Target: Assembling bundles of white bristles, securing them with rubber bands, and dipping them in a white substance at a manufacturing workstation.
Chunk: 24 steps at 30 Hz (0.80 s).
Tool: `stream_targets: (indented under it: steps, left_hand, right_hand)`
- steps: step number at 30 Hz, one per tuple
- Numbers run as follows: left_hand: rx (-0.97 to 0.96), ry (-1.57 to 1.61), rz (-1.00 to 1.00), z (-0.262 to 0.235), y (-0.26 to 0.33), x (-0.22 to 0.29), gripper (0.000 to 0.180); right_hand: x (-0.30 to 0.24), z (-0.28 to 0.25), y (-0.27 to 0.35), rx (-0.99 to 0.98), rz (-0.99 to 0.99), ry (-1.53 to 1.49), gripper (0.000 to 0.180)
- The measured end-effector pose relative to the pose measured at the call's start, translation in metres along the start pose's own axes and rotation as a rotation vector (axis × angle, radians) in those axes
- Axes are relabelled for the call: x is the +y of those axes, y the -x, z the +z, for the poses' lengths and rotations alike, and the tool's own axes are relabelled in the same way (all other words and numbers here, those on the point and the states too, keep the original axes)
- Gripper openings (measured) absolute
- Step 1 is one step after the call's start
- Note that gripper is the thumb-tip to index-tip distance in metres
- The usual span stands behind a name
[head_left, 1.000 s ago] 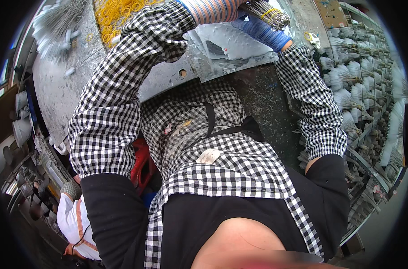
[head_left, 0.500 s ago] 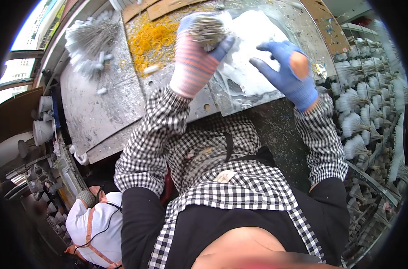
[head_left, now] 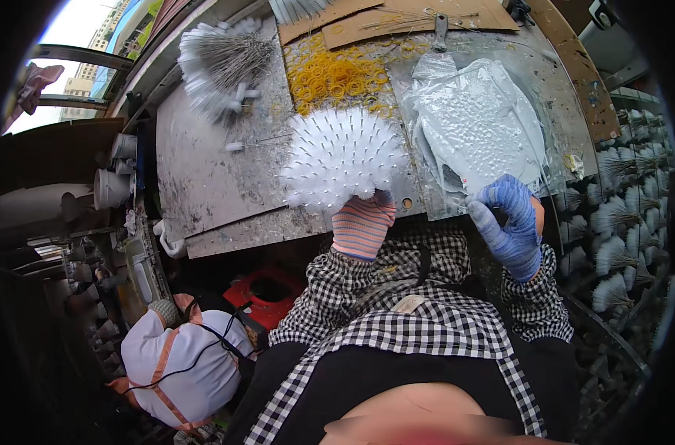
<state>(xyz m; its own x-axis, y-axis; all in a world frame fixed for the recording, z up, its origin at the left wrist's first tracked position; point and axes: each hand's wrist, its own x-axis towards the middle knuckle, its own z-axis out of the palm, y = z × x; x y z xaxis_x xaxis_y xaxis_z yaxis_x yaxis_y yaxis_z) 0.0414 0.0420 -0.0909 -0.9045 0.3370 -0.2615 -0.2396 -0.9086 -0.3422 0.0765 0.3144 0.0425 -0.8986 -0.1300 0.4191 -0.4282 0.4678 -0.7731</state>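
Observation:
My left hand (head_left: pixel 363 226), in an orange-and-blue striped glove, is closed under a bundle of wire-stemmed white brushes (head_left: pixel 345 159). The bundle fans into a dome at the table's near edge, its white bristle heads turned up and thin wire tips poking out. To its right lies a sheet with a thick spread of glossy white paste (head_left: pixel 486 122), its surface pocked with small bumps. A putty knife (head_left: pixel 435 65) rests at the paste's far edge. Just off the paste's near edge, my right hand (head_left: pixel 509 226) in a blue glove is loosely curled, with nothing visible in it.
Yellow rubber rings (head_left: pixel 337 78) lie heaped beyond the bundle. A loose pile of similar wire brushes (head_left: pixel 222 67) sits at the far left, and cardboard (head_left: pixel 419 18) at the back. Racks of white brushes (head_left: pixel 616 222) stand on the right. A person in white (head_left: pixel 185 367) is at lower left.
My left hand has come nearer and turned the bundle, so its bristle heads now show instead of the stems. My right hand has drawn back from the paste and curled. The view has shifted.

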Motion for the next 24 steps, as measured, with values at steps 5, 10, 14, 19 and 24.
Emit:
stream_targets:
  steps: [5, 10, 14, 19, 24]
  left_hand:
    - [0.028, -0.311, 0.193, 0.000, 0.023, -0.016, 0.045]
    - [0.021, -0.215, 0.235, 0.010, 0.030, -0.030, 0.047]
    - [0.012, 0.369, 0.117, 0.018, 0.030, -0.020, 0.046]
    - [0.041, -0.417, 0.470, 0.030, 0.028, -0.003, 0.047]
    - [0.174, -0.505, 0.631, 0.043, 0.023, -0.003, 0.054]
  right_hand:
    - [-0.004, 0.010, -0.002, -0.067, 0.102, -0.048, 0.009]
    - [-0.007, 0.015, -0.003, -0.097, 0.072, -0.074, 0.009]
    - [-0.006, 0.021, 0.000, -0.115, 0.095, -0.082, 0.009]
    - [-0.008, 0.028, 0.003, -0.106, 0.096, -0.116, 0.010]
    - [-0.005, 0.026, 0.009, -0.136, 0.160, -0.120, 0.010]
